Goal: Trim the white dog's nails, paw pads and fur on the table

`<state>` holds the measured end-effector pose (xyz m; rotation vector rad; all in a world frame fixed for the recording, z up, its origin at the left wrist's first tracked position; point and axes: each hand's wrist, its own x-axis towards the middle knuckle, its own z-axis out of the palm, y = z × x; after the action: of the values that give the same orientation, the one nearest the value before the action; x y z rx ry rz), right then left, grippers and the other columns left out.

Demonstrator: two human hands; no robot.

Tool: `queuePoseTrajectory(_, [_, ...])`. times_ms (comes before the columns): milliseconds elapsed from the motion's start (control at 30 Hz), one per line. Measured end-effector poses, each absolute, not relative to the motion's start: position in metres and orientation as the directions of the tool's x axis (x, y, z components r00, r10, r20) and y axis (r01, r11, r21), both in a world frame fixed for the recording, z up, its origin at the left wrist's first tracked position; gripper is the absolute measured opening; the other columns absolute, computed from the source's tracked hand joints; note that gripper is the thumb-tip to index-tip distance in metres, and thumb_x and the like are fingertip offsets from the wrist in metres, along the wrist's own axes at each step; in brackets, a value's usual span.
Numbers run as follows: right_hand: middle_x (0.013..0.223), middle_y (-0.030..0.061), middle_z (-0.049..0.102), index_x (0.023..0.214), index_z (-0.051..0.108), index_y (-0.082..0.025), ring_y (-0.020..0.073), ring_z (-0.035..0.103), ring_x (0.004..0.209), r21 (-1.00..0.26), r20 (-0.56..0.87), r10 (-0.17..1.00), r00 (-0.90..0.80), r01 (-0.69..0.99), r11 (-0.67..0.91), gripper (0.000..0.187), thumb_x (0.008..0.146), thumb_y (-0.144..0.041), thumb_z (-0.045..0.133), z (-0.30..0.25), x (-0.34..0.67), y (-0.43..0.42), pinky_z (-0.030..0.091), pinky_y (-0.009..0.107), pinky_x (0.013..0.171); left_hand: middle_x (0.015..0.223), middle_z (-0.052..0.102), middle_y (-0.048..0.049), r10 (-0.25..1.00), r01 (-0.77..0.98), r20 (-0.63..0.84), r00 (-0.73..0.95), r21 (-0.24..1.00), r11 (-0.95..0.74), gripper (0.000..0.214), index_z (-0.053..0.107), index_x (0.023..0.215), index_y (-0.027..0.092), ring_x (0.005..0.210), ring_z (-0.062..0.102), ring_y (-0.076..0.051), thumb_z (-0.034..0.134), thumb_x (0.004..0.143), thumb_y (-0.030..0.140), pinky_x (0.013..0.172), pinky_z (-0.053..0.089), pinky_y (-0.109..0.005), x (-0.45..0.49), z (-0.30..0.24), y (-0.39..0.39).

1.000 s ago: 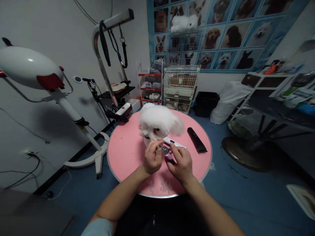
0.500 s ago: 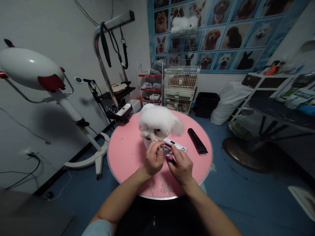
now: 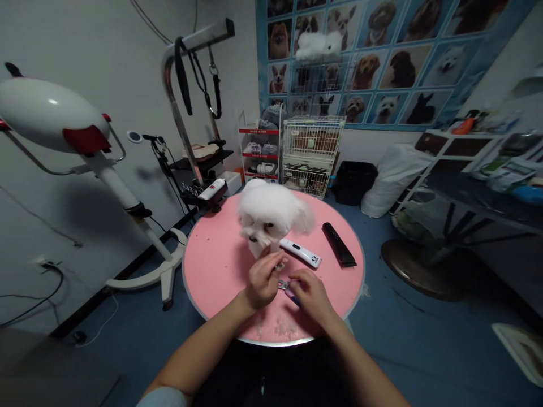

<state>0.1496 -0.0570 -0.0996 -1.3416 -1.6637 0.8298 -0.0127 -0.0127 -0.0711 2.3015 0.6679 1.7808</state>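
A fluffy white dog (image 3: 271,208) is on the round pink table (image 3: 210,277), its head lowered toward me. My left hand (image 3: 261,280) is closed around the dog's paw (image 3: 280,264), whose end shows at my fingertips. Closed on a pair of nail clippers (image 3: 283,285), my right hand (image 3: 313,297) is just right of and below the paw. The clippers' metal head points left, apart from the paw, and most of their purple handle is hidden by my fingers. Behind my hands lies a white hair trimmer (image 3: 302,254).
A black hair clipper (image 3: 339,245) lies at the table's right side. Loose hair clumps (image 3: 282,327) are near its front edge. A steel grooming arm (image 3: 180,107) with loops and a white stand dryer (image 3: 53,116) stand left. Cages (image 3: 313,141) are behind.
My right hand has moved down with the nail clippers, away from the paw. My left hand still holds the paw. The white trimmer is now less covered.
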Motion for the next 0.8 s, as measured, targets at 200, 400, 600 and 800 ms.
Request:
queuePoseTrajectory(200, [0.052, -0.003, 0.049, 0.065, 0.054, -0.018, 0.0092, 0.041, 0.045, -0.998, -0.039, 0.986, -0.161, -0.04, -0.046, 0.043, 0.086, -0.056, 0.052, -0.076, 0.107, -0.018, 0.032, 0.022, 0.045, 0.141, 0.053, -0.0132, 0.656, 0.123, 0.69, 0.306, 0.655, -0.746, 0.061, 0.021, 0.154, 0.021, 0.132, 0.05, -0.021, 0.04, 0.096, 0.022, 0.109, 0.044, -0.038, -0.03, -0.107, -0.011])
queuePoseTrajectory(400, [0.052, -0.0038, 0.051, 0.068, 0.055, -0.018, 0.0079, 0.04, 0.043, -0.987, -0.106, 0.982, -0.155, -0.107, -0.124, 0.032, 0.082, -0.047, 0.058, -0.083, 0.108, -0.02, 0.027, 0.02, 0.042, 0.093, 0.07, -0.0126, 0.973, 0.026, 0.172, -0.152, 0.985, -0.17, 0.037, 0.067, 0.094, 0.012, 0.088, 0.066, -0.022, 0.056, 0.087, 0.046, 0.083, 0.054, -0.037, -0.042, -0.105, -0.007])
queuePoseTrajectory(600, [0.052, -0.0025, 0.052, 0.064, 0.056, -0.017, 0.0081, 0.042, 0.045, -0.984, -0.094, 0.977, -0.189, -0.135, -0.121, 0.033, 0.08, -0.046, 0.061, -0.082, 0.111, -0.024, 0.03, 0.019, 0.043, 0.076, 0.068, -0.0086, 0.956, -0.375, -0.238, 0.169, 0.882, 0.286, 0.052, 0.066, 0.084, 0.008, 0.065, 0.063, -0.018, 0.085, 0.054, 0.046, 0.061, 0.052, -0.03, -0.026, -0.079, 0.006])
queuePoseTrajectory(800, [0.054, -0.0025, 0.05, 0.066, 0.056, -0.017, 0.0094, 0.044, 0.046, -0.997, -0.065, 0.986, -0.152, -0.029, -0.07, 0.037, 0.084, -0.05, 0.056, -0.085, 0.116, -0.025, 0.033, 0.021, 0.045, 0.073, 0.065, -0.0054, 0.953, -0.35, -0.198, 0.231, 0.897, 0.271, 0.047, 0.066, 0.084, 0.01, 0.061, 0.058, -0.014, 0.088, 0.051, 0.036, 0.054, 0.046, -0.025, -0.024, -0.065, 0.015])
